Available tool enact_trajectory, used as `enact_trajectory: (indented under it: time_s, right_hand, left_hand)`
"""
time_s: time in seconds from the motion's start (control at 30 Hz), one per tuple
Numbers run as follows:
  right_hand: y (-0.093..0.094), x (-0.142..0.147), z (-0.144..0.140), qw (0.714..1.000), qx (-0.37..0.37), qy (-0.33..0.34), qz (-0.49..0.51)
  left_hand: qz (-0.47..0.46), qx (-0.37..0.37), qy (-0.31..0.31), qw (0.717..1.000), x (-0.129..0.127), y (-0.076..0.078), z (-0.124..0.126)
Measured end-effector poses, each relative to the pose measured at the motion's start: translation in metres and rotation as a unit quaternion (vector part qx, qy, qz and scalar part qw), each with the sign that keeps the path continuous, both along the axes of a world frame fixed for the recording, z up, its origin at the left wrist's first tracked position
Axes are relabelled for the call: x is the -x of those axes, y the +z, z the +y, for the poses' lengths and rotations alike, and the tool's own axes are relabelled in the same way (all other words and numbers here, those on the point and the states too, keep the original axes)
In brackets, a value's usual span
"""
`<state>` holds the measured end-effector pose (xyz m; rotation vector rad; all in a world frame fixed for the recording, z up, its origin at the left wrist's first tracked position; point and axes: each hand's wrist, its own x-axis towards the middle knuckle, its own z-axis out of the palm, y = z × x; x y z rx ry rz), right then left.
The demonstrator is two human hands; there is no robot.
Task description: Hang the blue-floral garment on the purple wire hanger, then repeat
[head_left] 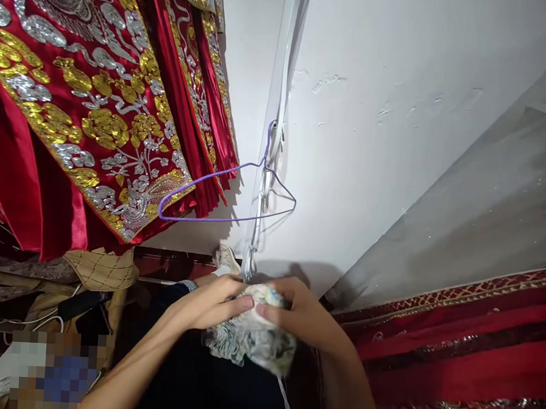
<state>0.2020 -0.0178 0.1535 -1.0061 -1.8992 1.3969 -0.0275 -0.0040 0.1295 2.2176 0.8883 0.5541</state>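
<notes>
Left hand and right hand both closed around a crumpled pale cloth bundle, held between them; fingertips meet over its top, lower part blurred. Just above the hands: clear plastic strip hanging down the white wall, with a purple wire hanger hooked on it. Up left of the hands: red embroidered garment, gold and silver motifs. Right: red patterned fabric.
</notes>
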Motion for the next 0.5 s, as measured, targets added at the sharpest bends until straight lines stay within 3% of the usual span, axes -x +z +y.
enact_trajectory:
  time_s: [0.1,0.17,0.23,0.37,0.5]
  right_hand:
    - [0.018,-0.009,0.024,0.984,-0.102,-0.147,-0.019]
    - [0.023,-0.01,0.05,0.958,-0.159,-0.237,-0.004]
    - [0.022,-0.008,0.082,0.936,-0.213,-0.279,0.023]
    - [0.004,0.002,0.132,0.946,-0.234,-0.225,-0.011]
    - [-0.009,-0.001,0.132,0.952,-0.214,-0.21,-0.056]
  left_hand:
    - [0.098,-0.003,0.054,0.994,0.024,0.0,0.003]
    - [0.134,-0.01,0.101,0.986,0.043,0.012,0.003]
    - [0.154,-0.023,0.136,0.978,0.062,0.028,0.004]
    - [0.206,-0.047,0.215,0.953,0.097,0.045,0.008]
    - [0.287,-0.06,0.241,0.925,0.117,0.034,0.014]
